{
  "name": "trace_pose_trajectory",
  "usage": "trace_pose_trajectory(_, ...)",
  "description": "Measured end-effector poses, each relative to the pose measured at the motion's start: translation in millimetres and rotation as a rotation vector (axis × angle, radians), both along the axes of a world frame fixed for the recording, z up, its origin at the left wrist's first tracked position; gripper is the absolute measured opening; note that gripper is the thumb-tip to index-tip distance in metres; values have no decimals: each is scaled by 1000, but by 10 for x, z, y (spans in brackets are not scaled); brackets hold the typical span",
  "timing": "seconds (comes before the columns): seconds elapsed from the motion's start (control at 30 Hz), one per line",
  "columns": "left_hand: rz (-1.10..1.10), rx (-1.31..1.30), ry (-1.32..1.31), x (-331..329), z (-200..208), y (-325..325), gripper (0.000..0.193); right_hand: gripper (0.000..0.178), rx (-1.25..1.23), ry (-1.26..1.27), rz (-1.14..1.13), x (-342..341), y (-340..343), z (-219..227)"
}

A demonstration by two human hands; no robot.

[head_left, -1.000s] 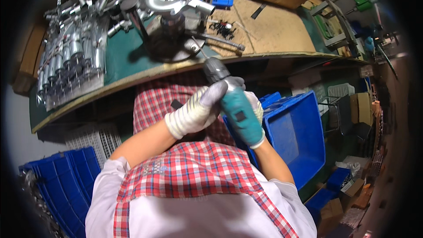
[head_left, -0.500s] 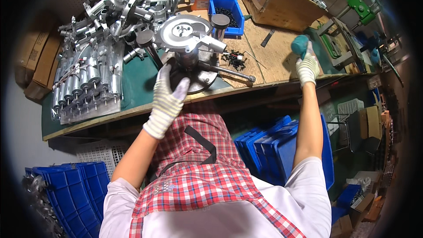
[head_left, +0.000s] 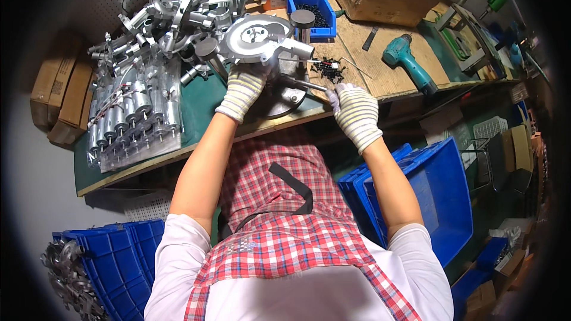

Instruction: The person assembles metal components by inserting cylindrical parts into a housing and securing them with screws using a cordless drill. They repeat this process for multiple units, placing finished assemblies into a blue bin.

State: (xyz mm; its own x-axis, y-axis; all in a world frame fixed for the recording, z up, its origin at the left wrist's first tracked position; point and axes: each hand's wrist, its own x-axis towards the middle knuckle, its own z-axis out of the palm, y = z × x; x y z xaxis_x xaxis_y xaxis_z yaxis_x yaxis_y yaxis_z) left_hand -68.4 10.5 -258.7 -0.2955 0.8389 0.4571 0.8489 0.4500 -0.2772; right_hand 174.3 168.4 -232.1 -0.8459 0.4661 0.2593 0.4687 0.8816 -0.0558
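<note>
A round silver metal housing (head_left: pixel 257 37) with a side tube sits on top of the clamping fixture (head_left: pixel 284 100). Under the housing, my left hand (head_left: pixel 242 90), in a striped glove, is closed around the cylinder below it; its fingertips are hidden. My right hand (head_left: pixel 357 114), gloved the same way, grips the outer end of the fixture's lever handle (head_left: pixel 306 84). To the right, a teal power drill (head_left: pixel 413 64) lies on its side on the cardboard, apart from both hands. Small black screws (head_left: pixel 329 70) lie in a loose pile beside the fixture.
A heap of silver castings (head_left: pixel 172 18) and bagged motors (head_left: pixel 134 104) fills the left bench. Blue bins (head_left: pixel 311 12) with black screws stand behind the fixture. A large cardboard box (head_left: pixel 386 0) is at the back right. Blue crates (head_left: pixel 437 199) stand below the bench edge.
My right hand has let go of the drill, now lying on the cardboard, and moved left onto the lever handle. My left hand has moved up and in under the housing.
</note>
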Motion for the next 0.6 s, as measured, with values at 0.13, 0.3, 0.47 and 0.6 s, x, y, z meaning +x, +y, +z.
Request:
trace_pose_trajectory(0.13, 28, -5, -97, 60, 100, 58, 38, 39, -130, -46, -119, 29, -259, 181)
trace_pose_trajectory(0.3, 75, -199, -287, 191, 250, -28, 39, 29, -735, 326, 130, 228, -955, -414)
trace_pose_trajectory(0.47, 148, -417, -414, 273, 410, 34, 47, 34, -1980, 178, 17, -452, -1875, -303)
trace_pose_trajectory(0.6, -167, 461, -799, -294, -609, 28, 66, 31, -294, 97, 957, -1109, -1946, -800)
